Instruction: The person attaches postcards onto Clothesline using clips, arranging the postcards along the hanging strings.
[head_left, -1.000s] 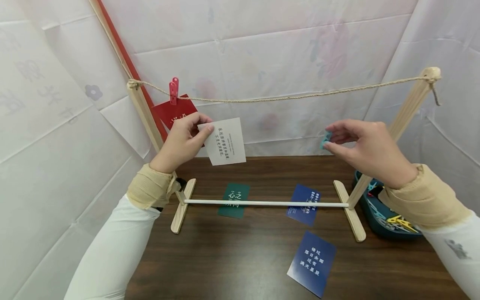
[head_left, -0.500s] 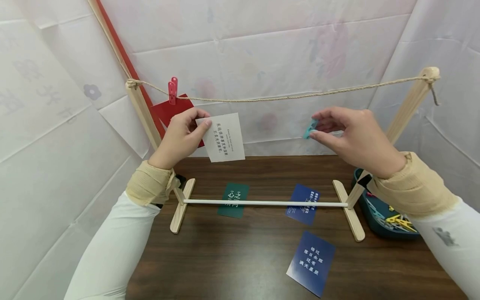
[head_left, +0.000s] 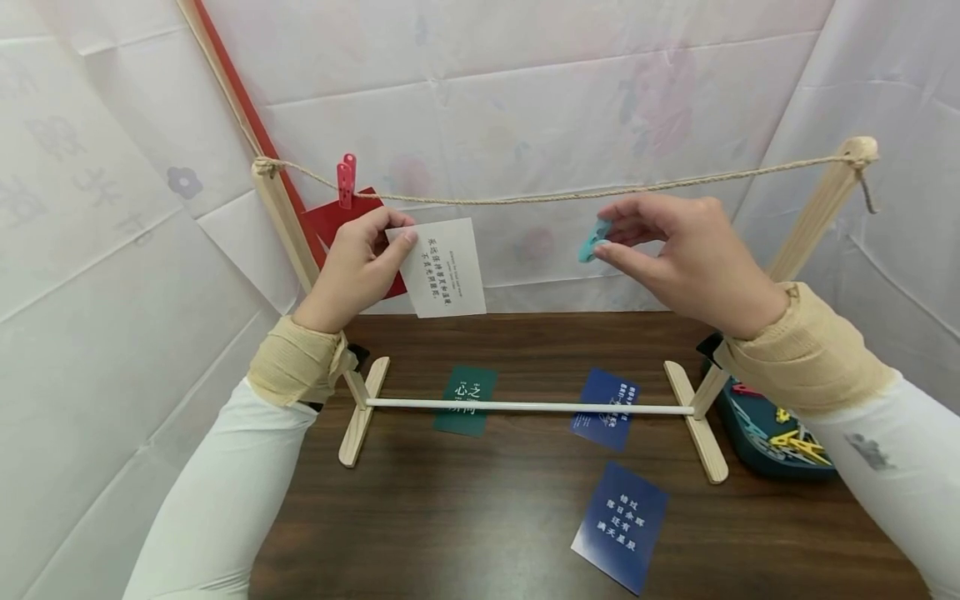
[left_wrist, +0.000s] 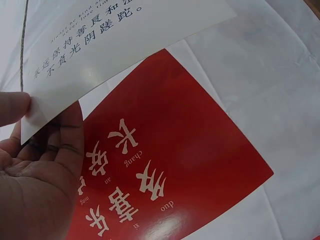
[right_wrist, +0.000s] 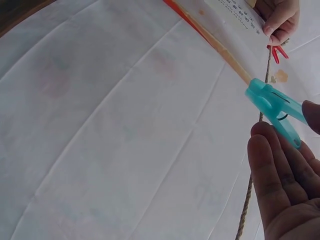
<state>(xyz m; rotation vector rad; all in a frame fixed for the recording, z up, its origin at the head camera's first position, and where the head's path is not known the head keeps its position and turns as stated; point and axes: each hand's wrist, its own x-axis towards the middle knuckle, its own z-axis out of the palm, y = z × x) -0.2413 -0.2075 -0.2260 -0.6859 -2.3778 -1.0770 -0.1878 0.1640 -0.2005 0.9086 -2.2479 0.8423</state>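
My left hand [head_left: 352, 271] pinches a white card [head_left: 444, 271] with dark printed characters by its upper left corner, just below the rope [head_left: 517, 200]. Behind that hand a red card [left_wrist: 180, 135] hangs from the rope by a red clothespin [head_left: 346, 182]. To the right, my right hand [head_left: 686, 254] pinches a light-blue clothespin [right_wrist: 275, 107] by its handles, between thumb and fingers. This clothespin is slightly below the rope in the head view, apart from the white card.
The rope spans two wooden posts [head_left: 813, 212], joined low by a white rod [head_left: 525, 407]. On the brown table [head_left: 450, 517] lie a green card [head_left: 468, 423] and two blue cards [head_left: 621, 527]. A dark bin [head_left: 780, 468] of clothespins stands at the right.
My right hand has moved left with the light-blue clothespin, toward the white card. My left hand has risen slightly with the card.
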